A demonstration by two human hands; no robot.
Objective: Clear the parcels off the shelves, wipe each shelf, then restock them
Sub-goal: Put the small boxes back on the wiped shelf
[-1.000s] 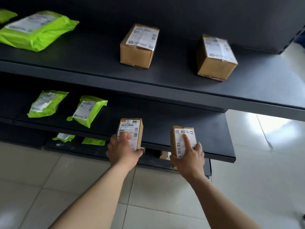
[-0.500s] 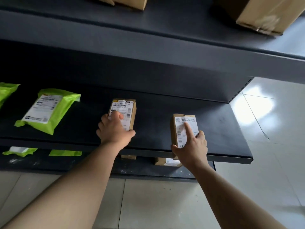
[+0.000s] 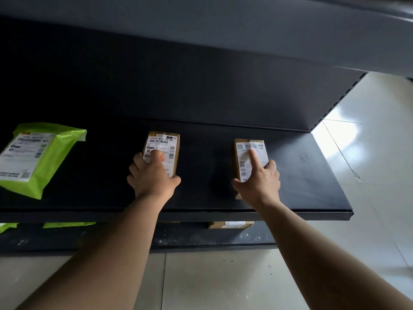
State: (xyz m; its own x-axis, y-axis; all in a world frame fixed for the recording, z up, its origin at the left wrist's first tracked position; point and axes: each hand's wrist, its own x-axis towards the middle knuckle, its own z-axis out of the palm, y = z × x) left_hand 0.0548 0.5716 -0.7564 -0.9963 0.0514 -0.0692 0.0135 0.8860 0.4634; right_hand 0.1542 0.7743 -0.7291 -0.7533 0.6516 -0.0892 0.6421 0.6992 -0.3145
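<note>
Two small brown cardboard parcels with white labels rest on the dark middle shelf. My left hand grips the left parcel at its near end, thumb on the label. My right hand holds the right parcel, forefinger stretched along its label. Both parcels lie flat on the shelf surface. A green plastic mailer with a white label lies on the same shelf, far left.
The shelf above overhangs close over my hands. On the bottom shelf sit another brown box and green mailers, mostly hidden. Pale tiled floor lies to the right and below.
Both hands have pushed their parcels from the front lip deeper onto the middle shelf. My view has dropped and moved closer, so the top shelf's boxes are out of sight.
</note>
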